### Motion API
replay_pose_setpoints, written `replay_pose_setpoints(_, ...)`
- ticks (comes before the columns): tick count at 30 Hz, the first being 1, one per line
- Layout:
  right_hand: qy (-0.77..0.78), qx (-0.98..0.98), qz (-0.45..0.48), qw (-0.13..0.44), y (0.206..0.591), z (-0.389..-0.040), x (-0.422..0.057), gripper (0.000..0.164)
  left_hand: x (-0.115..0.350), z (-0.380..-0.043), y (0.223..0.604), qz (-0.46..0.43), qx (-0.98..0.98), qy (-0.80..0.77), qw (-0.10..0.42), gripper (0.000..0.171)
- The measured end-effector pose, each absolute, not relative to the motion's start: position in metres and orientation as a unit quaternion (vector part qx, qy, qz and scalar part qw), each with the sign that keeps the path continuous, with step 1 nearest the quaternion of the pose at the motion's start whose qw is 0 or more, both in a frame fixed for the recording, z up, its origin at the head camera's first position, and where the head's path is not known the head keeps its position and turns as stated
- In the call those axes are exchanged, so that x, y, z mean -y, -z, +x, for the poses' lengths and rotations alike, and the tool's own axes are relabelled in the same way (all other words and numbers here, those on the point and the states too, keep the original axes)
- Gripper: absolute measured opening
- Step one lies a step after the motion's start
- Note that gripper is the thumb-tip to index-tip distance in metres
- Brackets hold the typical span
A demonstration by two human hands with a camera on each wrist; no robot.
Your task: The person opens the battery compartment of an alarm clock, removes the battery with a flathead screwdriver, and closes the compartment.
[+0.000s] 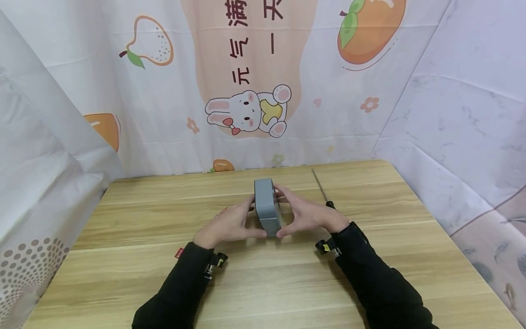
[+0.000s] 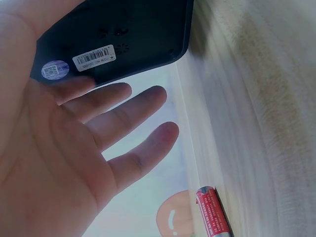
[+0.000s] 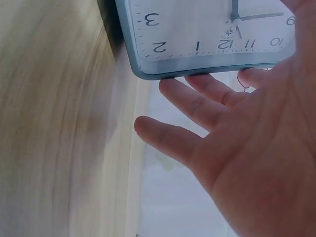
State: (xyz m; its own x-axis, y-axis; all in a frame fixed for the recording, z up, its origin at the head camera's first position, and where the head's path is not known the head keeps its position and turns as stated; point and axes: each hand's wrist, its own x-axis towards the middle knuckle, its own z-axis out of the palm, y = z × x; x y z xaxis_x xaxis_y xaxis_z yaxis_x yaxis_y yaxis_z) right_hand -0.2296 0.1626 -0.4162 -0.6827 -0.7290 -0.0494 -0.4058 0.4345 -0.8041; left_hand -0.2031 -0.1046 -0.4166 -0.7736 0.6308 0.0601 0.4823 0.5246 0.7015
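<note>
A blue-grey square clock (image 1: 265, 205) stands on edge on the table between the two hands. Its dial (image 3: 212, 29) with black numerals faces the right hand; its black back (image 2: 143, 39), bearing a barcode label and a round sticker, faces the left. The left hand (image 1: 230, 224) holds it with thumb at the near edge and fingers toward the far edge, index and middle fingers off it. Opposite, the right hand (image 1: 306, 212) grips likewise, some fingertips touching the casing and the index finger apart. A red battery (image 2: 213, 212) lies beyond the left hand.
A screwdriver (image 1: 322, 187) with a black handle lies beyond the right hand, partly hidden by it. A small red tag (image 1: 179, 252) shows beside the left cuff. Printed curtains (image 1: 164, 105) hang behind the wooden table (image 1: 271, 288).
</note>
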Motion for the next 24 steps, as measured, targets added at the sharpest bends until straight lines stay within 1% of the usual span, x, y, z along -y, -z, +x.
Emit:
replay_pose_setpoints(3, 0.406, -0.824, -0.343, 0.195, 0.415, -0.229, -0.163, 0.130, 0.104, -0.203, 0.417, 0.318, -0.853, -0.402, 0.098, 0.116)
replay_pose_setpoints(5, 0.403, -0.827, -0.343, 0.190, 0.415, -0.229, -0.164, 0.129, 0.103, -0.198, 0.409, 0.319, -0.839, -0.430, 0.097, 0.119)
replay_pose_setpoints(9, 0.394, -0.832, -0.345, 0.181, 0.414, -0.230, -0.164, 0.128, 0.104, -0.198, 0.406, 0.328, -0.827, -0.450, 0.082, 0.126)
replay_pose_setpoints(12, 0.386, -0.838, -0.347, 0.171, 0.414, -0.230, -0.165, 0.128, 0.107, -0.204, 0.413, 0.328, -0.832, -0.442, 0.066, 0.132)
replay_pose_setpoints(14, 0.380, -0.841, -0.350, 0.163, 0.414, -0.231, -0.166, 0.126, 0.108, -0.204, 0.412, 0.322, -0.838, -0.437, 0.056, 0.133)
replay_pose_setpoints(20, 0.367, -0.842, -0.370, 0.138, 0.415, -0.232, -0.167, 0.122, 0.111, -0.204, 0.408, 0.335, -0.855, -0.396, -0.001, 0.130)
replay_pose_setpoints(24, 0.366, -0.839, -0.381, 0.132, 0.415, -0.233, -0.168, 0.122, 0.112, -0.204, 0.408, 0.351, -0.855, -0.383, -0.013, 0.128)
